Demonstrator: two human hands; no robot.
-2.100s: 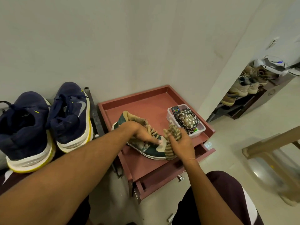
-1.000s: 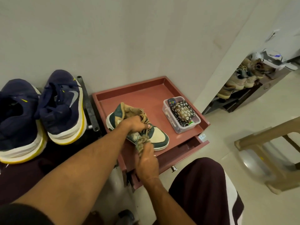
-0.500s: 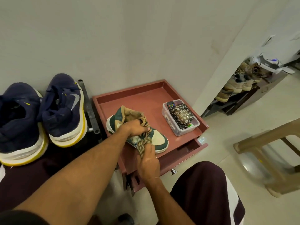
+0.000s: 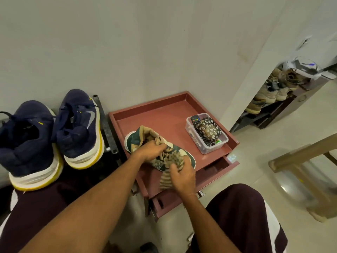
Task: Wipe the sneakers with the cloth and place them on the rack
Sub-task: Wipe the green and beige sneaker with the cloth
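We are in the wiping step. Our left hand (image 4: 151,151) grips the green-and-cream lace-up sneaker (image 4: 134,141) across its tan laces and tongue, fingers curled over the top, pinning it to the floor of the shallow reddish-brown tray top (image 4: 164,114) of a small cabinet. Our right hand (image 4: 182,175) is closed round a bunched brown-and-beige striped cloth (image 4: 166,181) and presses its upper end against the near flank of the sneaker by the toe, while a loose tail hangs below the palm. The sneaker lies under and between the two hands, sole down, heel toward the wall and the left, toe toward the right. We judge that the next move calls for turning the sneaker under the left hand's hold so the cloth can reach the heel and far side, with short strokes, since a clear plastic box (image 4: 204,148) holding a remote control sits near the toe. The pair of navy-blue sneakers with white-and-yellow soles (image 4: 78,125) stands well apart on the left; we cannot tell whether it has been wiped. The dark shoe rack (image 4: 262,119), holding pale shoes, is far off to the right, so placing will need a carry.
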